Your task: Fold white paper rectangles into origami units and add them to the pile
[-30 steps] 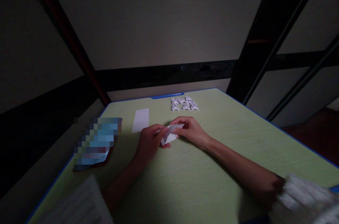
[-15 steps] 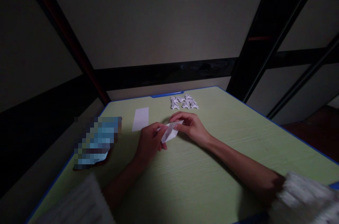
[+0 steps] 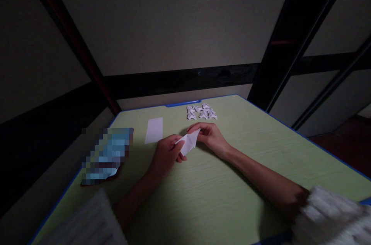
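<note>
A small folded sheet of white paper (image 3: 189, 143) is held just above the table, between my two hands. My left hand (image 3: 168, 153) pinches its left side, with the thumb lying on top and fingers beneath. On the other side, my right hand (image 3: 211, 138) has its fingers closed around the paper's upper right corner; part of that grip is hidden behind the paper. Creases cross the paper, and its right end rises into a point. Beyond my hands, several small folded paper figures (image 3: 203, 113) sit grouped in rows.
A flat white paper sheet (image 3: 154, 130) lies left of my hands. Farther left is a tablet-like object (image 3: 107, 156) with a blurred-out surface. The pale green table (image 3: 237, 121) has a blue edge, and a panelled wall (image 3: 179, 24) stands close behind it.
The paper's upper flap has opened out, so its inner face and raised right corner now show. My left hand has shifted slightly right; my right thumb has drawn back from the paper's face.
</note>
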`<state>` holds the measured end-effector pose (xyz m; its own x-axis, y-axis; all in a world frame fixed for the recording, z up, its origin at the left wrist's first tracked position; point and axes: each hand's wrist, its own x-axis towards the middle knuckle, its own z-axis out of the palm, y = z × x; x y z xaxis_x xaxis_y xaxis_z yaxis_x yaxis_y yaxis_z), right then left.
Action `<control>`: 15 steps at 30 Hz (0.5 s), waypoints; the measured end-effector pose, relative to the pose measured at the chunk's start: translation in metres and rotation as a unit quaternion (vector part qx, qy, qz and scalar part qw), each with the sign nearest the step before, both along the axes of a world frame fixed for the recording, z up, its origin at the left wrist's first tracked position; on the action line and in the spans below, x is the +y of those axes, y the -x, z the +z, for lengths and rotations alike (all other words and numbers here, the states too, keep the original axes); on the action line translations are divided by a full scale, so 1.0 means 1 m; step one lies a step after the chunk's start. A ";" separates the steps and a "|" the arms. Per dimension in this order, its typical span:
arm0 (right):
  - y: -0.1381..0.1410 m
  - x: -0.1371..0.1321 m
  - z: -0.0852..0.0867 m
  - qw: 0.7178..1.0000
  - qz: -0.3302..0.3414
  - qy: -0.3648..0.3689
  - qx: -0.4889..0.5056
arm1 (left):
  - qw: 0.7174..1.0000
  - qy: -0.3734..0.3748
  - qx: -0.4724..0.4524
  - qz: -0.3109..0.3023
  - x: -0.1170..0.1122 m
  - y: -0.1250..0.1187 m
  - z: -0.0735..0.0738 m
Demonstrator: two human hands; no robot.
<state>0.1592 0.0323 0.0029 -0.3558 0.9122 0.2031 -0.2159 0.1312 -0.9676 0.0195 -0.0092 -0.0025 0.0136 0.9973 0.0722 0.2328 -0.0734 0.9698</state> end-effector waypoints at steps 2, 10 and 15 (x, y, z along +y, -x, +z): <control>0.000 0.000 0.001 1.000 0.007 0.012 -0.001 | 1.000 0.004 0.006 -0.003 0.000 -0.001 0.001; 0.000 -0.001 -0.002 0.996 0.071 0.054 0.000 | 1.000 0.014 0.003 -0.002 -0.002 -0.001 0.006; 0.000 0.000 -0.003 0.993 0.106 0.047 -0.015 | 1.000 0.007 -0.013 0.011 0.000 -0.001 0.005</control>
